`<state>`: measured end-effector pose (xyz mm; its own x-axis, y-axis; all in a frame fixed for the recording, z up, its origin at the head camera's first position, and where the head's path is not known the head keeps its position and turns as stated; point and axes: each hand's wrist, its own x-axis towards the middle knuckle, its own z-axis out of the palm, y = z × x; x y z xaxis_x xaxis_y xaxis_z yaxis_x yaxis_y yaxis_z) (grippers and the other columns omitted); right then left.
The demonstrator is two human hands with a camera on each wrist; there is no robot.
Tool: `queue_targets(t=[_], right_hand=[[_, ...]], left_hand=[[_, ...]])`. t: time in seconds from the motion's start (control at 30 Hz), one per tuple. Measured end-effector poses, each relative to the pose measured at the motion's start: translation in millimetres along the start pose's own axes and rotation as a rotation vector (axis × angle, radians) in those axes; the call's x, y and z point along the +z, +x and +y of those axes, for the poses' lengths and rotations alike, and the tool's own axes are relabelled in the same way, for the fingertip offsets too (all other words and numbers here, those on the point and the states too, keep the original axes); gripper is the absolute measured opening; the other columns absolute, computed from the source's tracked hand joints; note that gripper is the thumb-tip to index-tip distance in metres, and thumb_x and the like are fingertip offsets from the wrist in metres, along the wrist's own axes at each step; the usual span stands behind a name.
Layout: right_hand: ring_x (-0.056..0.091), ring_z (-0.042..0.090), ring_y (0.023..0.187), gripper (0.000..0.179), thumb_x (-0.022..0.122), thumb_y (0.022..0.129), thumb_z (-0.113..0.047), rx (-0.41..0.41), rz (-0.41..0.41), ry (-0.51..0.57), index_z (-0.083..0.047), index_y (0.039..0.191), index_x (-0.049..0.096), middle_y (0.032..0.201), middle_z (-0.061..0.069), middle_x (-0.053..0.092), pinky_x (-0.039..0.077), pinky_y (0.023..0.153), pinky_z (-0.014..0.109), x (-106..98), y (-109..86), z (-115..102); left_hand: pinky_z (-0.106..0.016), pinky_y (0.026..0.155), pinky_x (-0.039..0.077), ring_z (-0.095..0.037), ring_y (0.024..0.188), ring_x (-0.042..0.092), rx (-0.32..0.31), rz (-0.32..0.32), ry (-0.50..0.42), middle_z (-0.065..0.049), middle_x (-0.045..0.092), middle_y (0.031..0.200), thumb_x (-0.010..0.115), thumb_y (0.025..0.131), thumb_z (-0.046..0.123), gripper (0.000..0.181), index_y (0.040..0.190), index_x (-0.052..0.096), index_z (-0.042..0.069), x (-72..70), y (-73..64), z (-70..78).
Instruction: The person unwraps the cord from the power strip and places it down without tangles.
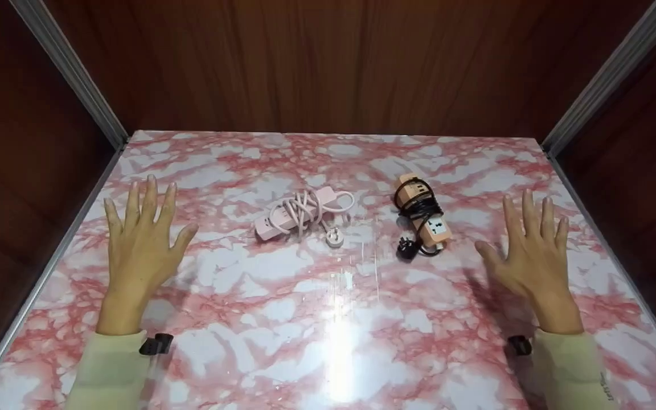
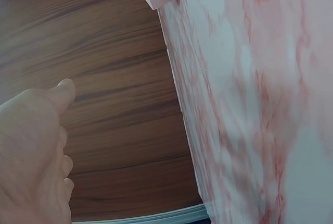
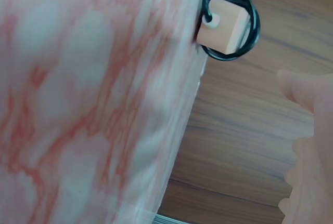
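Note:
Two power strips lie on the table. The pink power strip (image 1: 271, 224), left of the middle, has its pale cord (image 1: 300, 209) wound round it, with a round plug (image 1: 335, 237) beside it. To the right, an orange power strip (image 1: 439, 234) is wrapped in a black cord (image 1: 419, 206), its black plug (image 1: 407, 248) at the near end. My left hand (image 1: 141, 245) is spread with straight fingers, left of the pink strip and apart from it. Fingers extended, my right hand (image 1: 533, 262) is right of the orange strip, not touching it. Both hands hold nothing.
The table (image 1: 282, 353) has a red and white marbled top with a bright glare near the front. Dark wood panels (image 1: 328, 68) enclose the back and both sides. Metal posts (image 1: 72, 68) rise at the back corners. Each sleeve carries a small black device (image 1: 157, 344) at the wrist.

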<state>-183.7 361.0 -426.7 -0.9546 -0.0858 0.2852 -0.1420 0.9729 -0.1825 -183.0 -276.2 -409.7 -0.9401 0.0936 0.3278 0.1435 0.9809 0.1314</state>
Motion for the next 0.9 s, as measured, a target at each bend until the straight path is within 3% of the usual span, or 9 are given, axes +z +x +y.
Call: queue_targets(t=[0.27, 0.37, 0.5, 0.6, 0.77, 0.9], right_hand=[[-0.007, 0.05, 0.161, 0.091, 0.057, 0.104, -0.052, -0.02, 0.021, 0.054, -0.015, 0.172, 0.009, 0.177, 0.02, -0.003, -0.005, 0.124, 0.073, 0.6, -0.7, 0.1], [0.004, 0.052, 0.16, 0.09, 0.065, 0.102, -0.043, -0.033, 0.053, 0.143, -0.014, 0.171, 0.016, 0.177, 0.023, 0.005, 0.006, 0.123, 0.077, -3.2, 3.7, -3.7], [0.015, 0.051, 0.159, 0.085, 0.073, 0.1, -0.034, -0.031, 0.087, 0.282, -0.017, 0.169, 0.027, 0.177, 0.018, 0.013, 0.023, 0.111, 0.084, -11.3, 13.1, -12.5], [0.024, 0.054, 0.155, 0.082, 0.076, 0.098, -0.029, -0.054, 0.113, 0.358, -0.018, 0.167, 0.034, 0.175, 0.017, 0.019, 0.029, 0.104, 0.086, -16.9, 23.4, -22.1], [0.042, 0.051, 0.145, 0.073, 0.078, 0.096, -0.015, -0.152, 0.149, 0.491, -0.013, 0.161, 0.045, 0.169, 0.019, 0.032, 0.038, 0.107, 0.077, -21.0, 48.2, -42.3], [0.054, 0.045, 0.135, 0.068, 0.078, 0.095, -0.006, -0.219, 0.109, 0.588, -0.011, 0.158, 0.05, 0.166, 0.018, 0.038, 0.049, 0.106, 0.066, -20.2, 71.3, -61.6]], left_hand=[[-0.067, 0.124, -0.015, -0.037, 0.164, -0.007, 0.014, -0.002, -0.017, -0.017, 0.003, 0.178, 0.048, 0.109, 0.054, 0.08, 0.171, 0.017, 0.013, 2.2, -2.2, 1.7], [-0.067, 0.125, -0.014, -0.037, 0.164, -0.006, 0.014, -0.011, -0.032, -0.016, 0.002, 0.178, 0.048, 0.109, 0.055, 0.081, 0.171, 0.017, 0.013, 1.7, -1.3, 3.8], [-0.066, 0.126, -0.013, -0.038, 0.164, -0.004, 0.021, -0.025, -0.049, -0.017, 0.002, 0.178, 0.047, 0.109, 0.055, 0.081, 0.171, 0.016, 0.013, -2.0, 1.1, 8.2], [-0.065, 0.127, -0.011, -0.04, 0.164, 0.0, 0.022, -0.028, -0.068, -0.018, 0.005, 0.178, 0.048, 0.11, 0.053, 0.08, 0.171, 0.016, 0.012, -5.7, 1.0, 10.8], [-0.061, 0.13, -0.004, -0.04, 0.164, 0.005, 0.022, -0.018, -0.139, -0.019, 0.009, 0.177, 0.052, 0.109, 0.049, 0.081, 0.171, 0.016, 0.013, -11.9, -1.5, 15.8], [-0.069, 0.126, 0.015, -0.042, 0.162, 0.015, 0.026, 0.011, -0.19, -0.017, 0.016, 0.177, 0.058, 0.108, 0.046, 0.08, 0.171, 0.019, 0.015, -16.4, -2.4, 21.8]])
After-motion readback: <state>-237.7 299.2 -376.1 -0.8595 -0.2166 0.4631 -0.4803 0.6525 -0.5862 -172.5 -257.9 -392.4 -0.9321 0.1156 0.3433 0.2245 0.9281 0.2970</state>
